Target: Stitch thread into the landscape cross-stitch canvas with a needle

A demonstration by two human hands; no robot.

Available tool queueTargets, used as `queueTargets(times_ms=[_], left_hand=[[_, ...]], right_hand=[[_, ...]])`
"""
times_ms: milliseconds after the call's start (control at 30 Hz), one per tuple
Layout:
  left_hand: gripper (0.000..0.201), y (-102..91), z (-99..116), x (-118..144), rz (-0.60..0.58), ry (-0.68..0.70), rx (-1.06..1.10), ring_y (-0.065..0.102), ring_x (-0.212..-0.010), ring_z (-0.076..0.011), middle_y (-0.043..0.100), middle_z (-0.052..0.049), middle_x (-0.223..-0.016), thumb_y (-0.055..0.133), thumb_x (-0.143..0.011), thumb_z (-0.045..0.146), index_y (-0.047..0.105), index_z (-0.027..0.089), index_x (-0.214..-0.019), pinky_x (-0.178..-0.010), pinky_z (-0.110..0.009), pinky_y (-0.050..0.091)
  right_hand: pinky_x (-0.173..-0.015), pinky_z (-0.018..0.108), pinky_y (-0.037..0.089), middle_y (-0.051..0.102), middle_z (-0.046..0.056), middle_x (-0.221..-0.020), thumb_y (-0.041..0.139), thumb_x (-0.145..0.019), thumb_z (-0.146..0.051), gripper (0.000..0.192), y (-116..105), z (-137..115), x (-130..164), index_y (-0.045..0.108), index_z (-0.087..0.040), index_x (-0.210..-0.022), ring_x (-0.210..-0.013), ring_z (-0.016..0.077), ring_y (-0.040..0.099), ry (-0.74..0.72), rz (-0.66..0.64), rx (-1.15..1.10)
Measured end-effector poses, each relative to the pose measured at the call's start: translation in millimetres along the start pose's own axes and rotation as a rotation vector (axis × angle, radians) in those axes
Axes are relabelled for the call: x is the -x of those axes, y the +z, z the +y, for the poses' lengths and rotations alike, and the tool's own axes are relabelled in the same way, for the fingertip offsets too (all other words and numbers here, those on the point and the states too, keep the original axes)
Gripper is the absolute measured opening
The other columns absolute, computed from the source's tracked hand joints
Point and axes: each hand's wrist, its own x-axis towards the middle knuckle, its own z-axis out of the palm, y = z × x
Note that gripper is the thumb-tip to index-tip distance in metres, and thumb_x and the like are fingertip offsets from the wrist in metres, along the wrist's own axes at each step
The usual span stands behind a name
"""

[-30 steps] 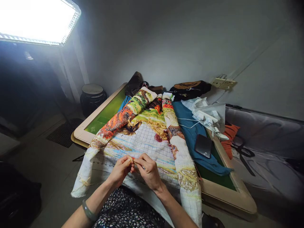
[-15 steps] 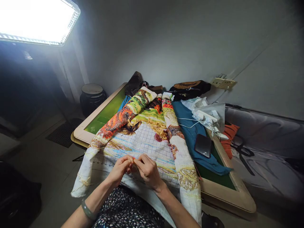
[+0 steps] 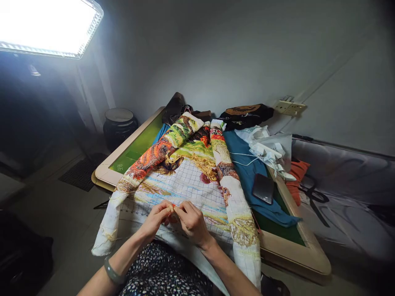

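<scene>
Little has shifted since the earlier frames: both hands stay pinched together over the near edge of the cross-stitch cloth (image 3: 185,181), which is draped across the green-topped table (image 3: 129,153). Left hand (image 3: 157,220), bangle (image 3: 110,271) on its wrist, has its fingertips closed on a small yellow thread bit. Right hand (image 3: 193,222) pinches beside it, fingers curled. Further right lies a dark phone (image 3: 263,188). White marks on the table's green are unreadable.
</scene>
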Motion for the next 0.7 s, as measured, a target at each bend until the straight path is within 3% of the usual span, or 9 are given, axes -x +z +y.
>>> queueTargets(times_ms=[333, 467, 533, 600, 700], left_hand=[[0.031, -4.4, -3, -8, 0.009, 0.163, -0.299, 0.04, -0.062, -0.0124, 0.043, 0.001, -0.071, 0.049, -0.086, 0.04, 0.05, 0.017, -0.067, -0.055, -0.025, 0.033], [0.022, -6.9, 2, -7, 0.049, 0.218, -0.474, 0.046, -0.075, -0.0155, 0.049, -0.002, -0.079, 0.05, -0.086, 0.036, 0.059, 0.018, -0.078, -0.069, -0.027, 0.038], [0.019, -7.1, 4, -4, 0.11, 0.236, -0.524, 0.048, -0.081, -0.0165, 0.053, -0.003, -0.09, 0.057, -0.082, 0.032, 0.062, 0.019, -0.096, -0.073, -0.028, 0.04], [0.029, -5.9, 4, -2, 0.253, 0.24, -0.509, 0.049, -0.077, -0.0151, 0.055, -0.004, -0.096, 0.062, -0.077, 0.029, 0.06, 0.021, -0.104, -0.07, -0.027, 0.04], [0.016, -1.0, 2, 2, 0.429, 0.182, -0.373, 0.044, -0.061, -0.0113, 0.055, 0.0, -0.078, 0.063, -0.074, 0.03, 0.061, 0.018, -0.085, -0.057, -0.024, 0.035]], right_hand=[[-0.059, 0.024, 0.036, 0.05, 0.003, -0.071, 0.045, -0.091, -0.011, 0.024, 4, -1, 1, 0.059, -0.016, -0.072, -0.066, 0.0148, 0.047, -0.001, 0.022, -0.001], [-0.06, 0.023, 0.038, 0.051, 0.003, -0.071, 0.044, -0.092, -0.01, 0.024, 7, 0, 3, 0.061, -0.016, -0.076, -0.067, 0.0142, 0.049, 0.058, 0.076, -0.06], [-0.06, 0.023, 0.038, 0.051, 0.003, -0.07, 0.045, -0.091, -0.009, 0.023, 9, 0, 4, 0.063, -0.017, -0.077, -0.067, 0.0142, 0.049, 0.083, 0.117, -0.065], [-0.06, 0.024, 0.038, 0.05, 0.002, -0.069, 0.046, -0.09, -0.008, 0.023, 11, 1, 5, 0.063, -0.017, -0.076, -0.066, 0.0143, 0.049, 0.103, 0.156, -0.049], [-0.059, 0.024, 0.038, 0.05, 0.002, -0.067, 0.047, -0.089, -0.007, 0.024, 12, -2, 5, 0.062, -0.017, -0.073, -0.065, 0.0142, 0.049, 0.118, 0.197, -0.018]])
